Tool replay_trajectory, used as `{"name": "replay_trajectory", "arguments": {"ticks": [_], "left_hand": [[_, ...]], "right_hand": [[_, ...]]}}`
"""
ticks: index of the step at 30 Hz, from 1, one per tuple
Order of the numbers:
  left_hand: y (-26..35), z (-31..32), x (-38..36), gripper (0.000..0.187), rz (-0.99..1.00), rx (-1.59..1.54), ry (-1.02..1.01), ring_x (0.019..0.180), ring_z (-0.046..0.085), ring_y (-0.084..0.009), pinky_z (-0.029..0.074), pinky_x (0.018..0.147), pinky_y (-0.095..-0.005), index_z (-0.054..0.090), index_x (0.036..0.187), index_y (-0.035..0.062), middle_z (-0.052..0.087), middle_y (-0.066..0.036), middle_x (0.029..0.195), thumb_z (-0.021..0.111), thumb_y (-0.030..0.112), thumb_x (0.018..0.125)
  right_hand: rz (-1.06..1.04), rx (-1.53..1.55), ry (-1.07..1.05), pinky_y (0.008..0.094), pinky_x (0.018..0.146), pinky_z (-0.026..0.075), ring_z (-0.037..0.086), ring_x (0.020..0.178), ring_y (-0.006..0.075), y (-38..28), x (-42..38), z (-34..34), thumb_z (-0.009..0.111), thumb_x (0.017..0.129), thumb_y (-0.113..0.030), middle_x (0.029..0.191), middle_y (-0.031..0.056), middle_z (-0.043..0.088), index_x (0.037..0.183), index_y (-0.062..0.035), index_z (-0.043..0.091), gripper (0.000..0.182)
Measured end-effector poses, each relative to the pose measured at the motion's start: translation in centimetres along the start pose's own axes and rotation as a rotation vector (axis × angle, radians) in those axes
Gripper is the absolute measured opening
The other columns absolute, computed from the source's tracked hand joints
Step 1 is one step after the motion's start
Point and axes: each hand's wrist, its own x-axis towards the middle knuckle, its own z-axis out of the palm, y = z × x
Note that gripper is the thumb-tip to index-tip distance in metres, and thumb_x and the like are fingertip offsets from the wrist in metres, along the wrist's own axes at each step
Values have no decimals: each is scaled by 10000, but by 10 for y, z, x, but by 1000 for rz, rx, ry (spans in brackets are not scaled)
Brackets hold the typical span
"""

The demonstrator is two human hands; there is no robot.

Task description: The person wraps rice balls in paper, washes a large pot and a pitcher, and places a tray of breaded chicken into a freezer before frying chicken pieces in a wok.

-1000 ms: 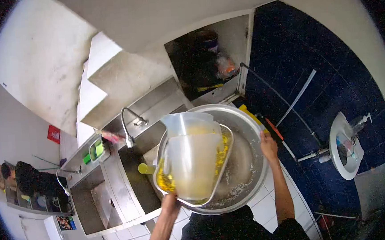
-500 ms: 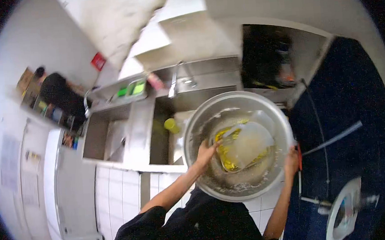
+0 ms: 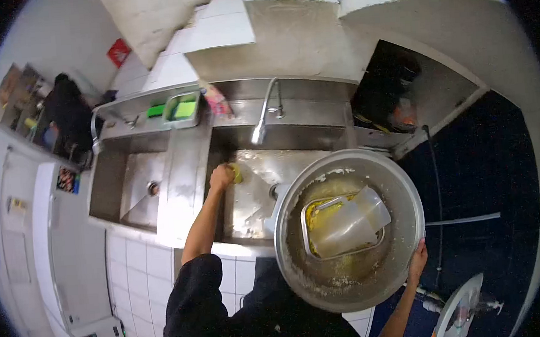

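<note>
My left hand (image 3: 221,177) reaches into the right sink basin, its fingers closed on a small yellow-green cup (image 3: 237,172). My right hand (image 3: 418,259) grips the right side of a large metal pot (image 3: 292,254), which is tilted toward me at the basin's front right corner. Pale residue clings to the pot's inner wall. Inside it lies a rectangular metal tray (image 3: 308,241) with yellow bits in it. A translucent plastic container (image 3: 349,225) lies on its side across the tray.
A curved faucet (image 3: 267,109) rises behind the right sink basin (image 3: 258,222). The left basin (image 3: 134,184) has its own faucet (image 3: 94,127). Sponges (image 3: 184,109) sit in a container on the back ledge beside a pink packet (image 3: 217,102). Another person (image 3: 69,117) stands far left.
My left hand has left the tray inside the pot and moved left to the yellow-green cup in the basin. The pot has shifted slightly right and toward me, still in my right hand.
</note>
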Motion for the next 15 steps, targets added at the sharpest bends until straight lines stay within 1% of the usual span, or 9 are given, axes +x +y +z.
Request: {"name": "replay_trajectory", "arguments": {"ticks": [1,3,5,6,7,8,9,12,15], "left_hand": [[-4,11,11,417,-89,-12,-104,869,635,-310,494,743,-430,564,1116,90,652,-184,928,620,328,777],[-46,67,43,443,-42,215,-32,809,648,-311,502,701,-452,547,1142,102,650,-187,936,593,366,789],[-103,134,87,411,-171,286,-53,726,655,-317,518,613,-434,588,1045,55,652,-198,898,607,377,790],[-112,146,91,422,-176,294,-134,845,630,-341,504,712,-437,598,1049,52,634,-203,969,592,382,786],[-114,152,92,435,-175,304,-212,963,604,-366,490,811,-439,609,1053,49,617,-207,1041,576,388,782],[-119,157,95,406,-241,239,-212,933,611,-375,492,787,-451,620,1015,37,623,-216,1012,570,374,795],[-117,156,92,381,-315,178,-202,903,617,-383,494,763,-464,630,978,25,628,-225,983,564,359,809],[-97,136,77,291,-17,92,-95,816,613,-408,486,701,-478,627,936,-11,633,-234,808,582,248,813],[-66,96,52,298,99,265,-88,813,613,-400,489,683,-473,624,914,-24,634,-233,824,597,251,801]], "right_hand": [[20,49,-19,338,881,405,555,986,299,-4,0,1,357,934,-495,1090,200,587,1181,40,527,613],[47,-14,21,332,879,403,554,983,285,-16,-3,4,365,935,-488,1084,189,591,1177,45,528,608],[7,-24,17,322,882,398,551,985,260,14,10,7,371,939,-475,1080,171,597,1175,53,526,599],[-29,5,10,319,888,393,550,991,250,49,21,3,370,941,-470,1082,164,598,1177,56,524,596],[81,-15,41,314,887,392,549,986,240,33,13,0,369,944,-463,1076,165,600,1174,59,524,592],[189,-28,73,308,886,391,549,981,231,6,8,8,367,947,-457,1070,166,601,1172,62,524,587],[147,-128,98,305,887,389,548,983,225,-7,5,8,368,948,-453,1071,164,601,1176,59,523,582],[127,-182,129,303,892,386,546,992,221,-20,1,9,370,949,-449,1079,165,599,1180,58,521,577],[111,-114,94,306,897,385,550,1003,231,-21,3,13,369,951,-447,1089,169,599,1171,57,527,573]]}}
